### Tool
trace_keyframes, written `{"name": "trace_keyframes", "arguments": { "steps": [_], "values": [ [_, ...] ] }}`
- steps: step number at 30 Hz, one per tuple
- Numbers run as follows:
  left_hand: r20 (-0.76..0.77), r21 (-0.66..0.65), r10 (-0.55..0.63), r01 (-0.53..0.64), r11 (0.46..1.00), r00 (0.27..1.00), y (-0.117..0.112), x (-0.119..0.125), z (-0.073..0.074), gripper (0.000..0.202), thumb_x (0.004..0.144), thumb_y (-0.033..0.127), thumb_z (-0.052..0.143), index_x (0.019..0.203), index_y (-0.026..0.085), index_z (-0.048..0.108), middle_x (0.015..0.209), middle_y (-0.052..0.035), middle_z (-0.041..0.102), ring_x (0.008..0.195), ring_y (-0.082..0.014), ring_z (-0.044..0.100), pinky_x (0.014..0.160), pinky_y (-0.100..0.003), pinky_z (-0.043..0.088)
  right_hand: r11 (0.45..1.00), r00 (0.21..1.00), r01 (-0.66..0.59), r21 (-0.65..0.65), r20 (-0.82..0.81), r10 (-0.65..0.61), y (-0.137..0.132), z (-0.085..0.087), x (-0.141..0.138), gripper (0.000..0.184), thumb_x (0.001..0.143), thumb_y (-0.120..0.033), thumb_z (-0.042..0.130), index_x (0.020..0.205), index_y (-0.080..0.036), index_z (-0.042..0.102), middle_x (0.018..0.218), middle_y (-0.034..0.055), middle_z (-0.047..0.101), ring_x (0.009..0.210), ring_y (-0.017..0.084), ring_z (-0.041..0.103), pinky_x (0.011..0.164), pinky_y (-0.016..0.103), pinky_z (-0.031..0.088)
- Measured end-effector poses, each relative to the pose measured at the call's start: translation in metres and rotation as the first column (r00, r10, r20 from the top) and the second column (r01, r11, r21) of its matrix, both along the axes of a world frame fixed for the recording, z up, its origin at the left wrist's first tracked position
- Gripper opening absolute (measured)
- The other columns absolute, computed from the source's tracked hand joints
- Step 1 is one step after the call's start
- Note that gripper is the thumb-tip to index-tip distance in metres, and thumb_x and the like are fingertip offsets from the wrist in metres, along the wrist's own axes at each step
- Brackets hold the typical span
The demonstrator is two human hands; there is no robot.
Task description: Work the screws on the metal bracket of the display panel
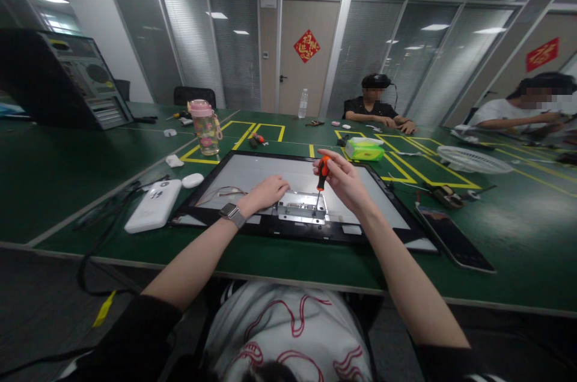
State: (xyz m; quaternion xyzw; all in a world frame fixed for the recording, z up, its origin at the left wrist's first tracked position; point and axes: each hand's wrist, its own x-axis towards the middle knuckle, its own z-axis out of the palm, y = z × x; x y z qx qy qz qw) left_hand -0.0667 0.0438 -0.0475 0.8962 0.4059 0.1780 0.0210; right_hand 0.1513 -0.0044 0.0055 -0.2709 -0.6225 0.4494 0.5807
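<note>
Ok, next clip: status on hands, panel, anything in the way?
Right hand gripping screwdriver, tip down at metal bracket. Left hand beside bracket, grip unclear. Panel flat on table, nothing seen blocking the screwdriver.

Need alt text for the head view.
A person's right hand has an orange-and-black screwdriver in its grip, tip down at a metal bracket on a black-framed panel; the left hand is beside the bracket. A pink-lidded bottle stands on the green table, where two other people sit.
</note>
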Motion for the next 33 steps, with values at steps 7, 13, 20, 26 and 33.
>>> {"name": "trace_keyframes", "arguments": {
  "steps": [7,13,20,26,33],
  "values": [
    [-0.043,0.020,0.000,0.001,1.000,0.999,0.0002,0.0009,0.0007,0.035,0.095,0.023,0.033,0.097,0.014,0.067,0.094,-0.0095,0.063,0.090,-0.0193,0.057,0.084,-0.030,0.044,0.996,0.997,-0.080,0.045,0.021,0.079,0.0012,0.0002,0.0018,0.036,0.086,-0.039,0.058,0.119,-0.025,0.059,0.099,0.0050,0.067,0.085,0.017,0.063,0.087,0.038,0.048],
    [-0.020,0.002,0.008,-0.008,1.000,1.000,-0.0008,0.0006,0.0009,0.035,0.096,0.024,0.033,0.099,0.014,0.067,0.095,-0.0094,0.063,0.092,-0.0192,0.057,0.085,-0.030,0.044,0.918,0.931,0.285,0.276,0.150,-0.334,0.0036,-0.0045,0.0018,0.022,0.076,-0.035,0.070,0.094,-0.025,0.066,0.087,0.0012,0.060,0.078,0.016,0.057,0.074,0.031,0.048],
    [0.015,-0.001,-0.008,0.008,1.000,1.000,0.0015,-0.0006,-0.0015,0.035,0.096,0.026,0.034,0.099,0.015,0.067,0.094,-0.0093,0.062,0.091,-0.0197,0.058,0.085,-0.031,0.044,0.925,0.930,0.271,0.266,0.176,-0.323,0.0030,-0.0035,0.0031,0.032,0.089,-0.035,0.047,0.115,-0.026,0.064,0.101,0.0052,0.064,0.092,0.020,0.060,0.086,0.037,0.047],
    [0.020,-0.013,0.001,-0.001,1.000,1.000,0.0012,-0.0007,-0.0010,0.035,0.096,0.027,0.034,0.098,0.015,0.067,0.093,-0.0089,0.062,0.089,-0.0189,0.057,0.083,-0.030,0.045,0.929,0.939,0.275,0.248,0.139,-0.315,0.0047,-0.0063,0.0023,0.032,0.086,-0.034,0.053,0.116,-0.024,0.063,0.094,0.0042,0.066,0.084,0.018,0.061,0.084,0.037,0.048],
    [0.000,0.002,-0.003,0.003,1.000,1.000,0.0026,-0.0002,-0.0029,0.036,0.096,0.027,0.034,0.099,0.014,0.067,0.096,-0.0099,0.064,0.092,-0.0197,0.058,0.087,-0.031,0.045,0.860,0.876,0.381,0.339,0.163,-0.453,0.0040,-0.0051,0.0033,0.017,0.081,-0.034,0.063,0.094,-0.025,0.068,0.093,0.0034,0.058,0.083,0.017,0.056,0.075,0.031,0.048]
  ]
}}
